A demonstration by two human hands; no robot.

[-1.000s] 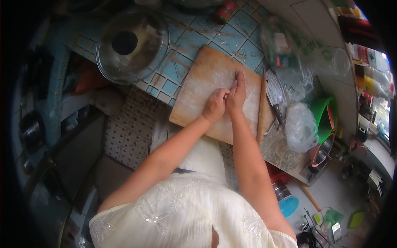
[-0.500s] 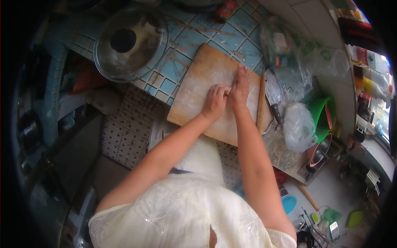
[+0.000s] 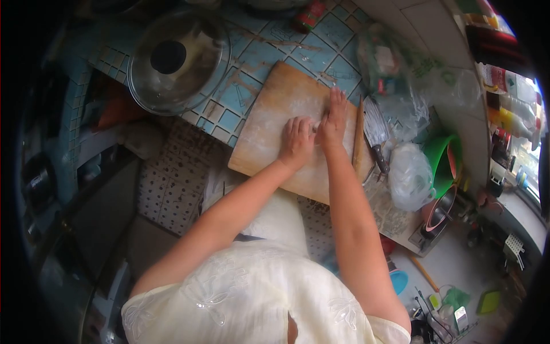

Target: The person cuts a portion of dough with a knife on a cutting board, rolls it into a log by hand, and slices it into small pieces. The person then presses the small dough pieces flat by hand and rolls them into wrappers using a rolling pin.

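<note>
A wooden board (image 3: 266, 135), dusted with white flour, lies at the counter's edge. My left hand (image 3: 298, 140) is on its middle, fingers bent and held together, with the thumb side toward my right hand. Between the two hands a small pale piece of dough (image 3: 315, 127) shows, mostly hidden by them. My right hand (image 3: 333, 121) stands on its edge beside it, fingers stretched out away from me and the palm turned to the left hand. Along the board's right side lie a thin wooden rolling pin (image 3: 360, 140) and a cleaver (image 3: 375, 129) with a black handle.
A glass lid (image 3: 192, 94) with a black knob sits on the blue tiled counter (image 3: 243, 89) at the left. A red can (image 3: 309, 16) stands at the back. Plastic bags (image 3: 411, 178) and a green basin (image 3: 444, 163) crowd the right side.
My left fingers have loosened and spread slightly, so more of the pale dough shows between the hands. My right fingertips have shifted a little farther away from me.
</note>
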